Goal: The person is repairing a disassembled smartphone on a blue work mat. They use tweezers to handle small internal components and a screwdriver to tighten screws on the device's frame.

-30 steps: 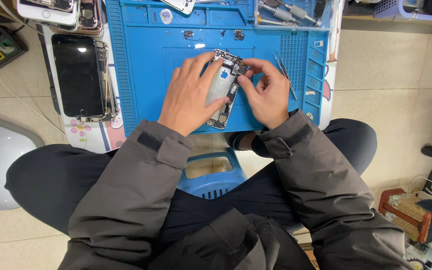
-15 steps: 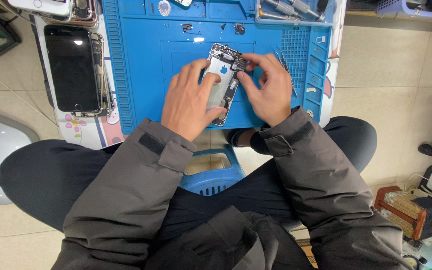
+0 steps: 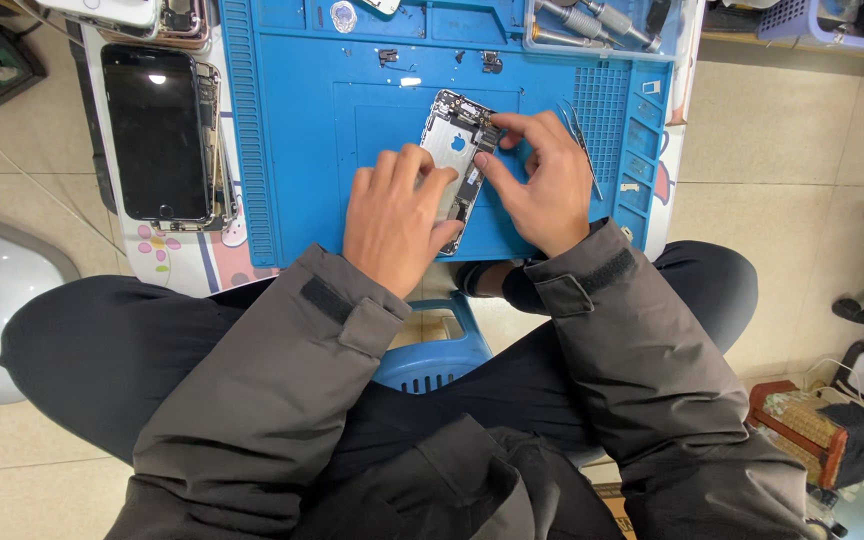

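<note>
An opened silver phone housing (image 3: pixel 454 140) with its inner parts exposed lies on a blue work mat (image 3: pixel 322 150). My left hand (image 3: pixel 395 215) rests flat on the housing's lower left part and holds it down. My right hand (image 3: pixel 544 180) sits at the housing's right edge, with thumb and forefinger pinched on a small part near its upper right corner. Metal tweezers (image 3: pixel 585 150) lie on the mat just right of my right hand. Both grey jacket sleeves reach in from below.
A detached black phone screen (image 3: pixel 157 130) lies left of the mat on a white surface. Screwdrivers and tools (image 3: pixel 592 22) sit in a tray at the mat's top right. Small screws and parts (image 3: pixel 388 56) lie along the mat's top. A blue stool (image 3: pixel 432 355) stands below.
The view has shifted slightly. My right hand's fingers have moved up along the housing's right edge toward its upper corner. My left hand stays pressed on the housing.
</note>
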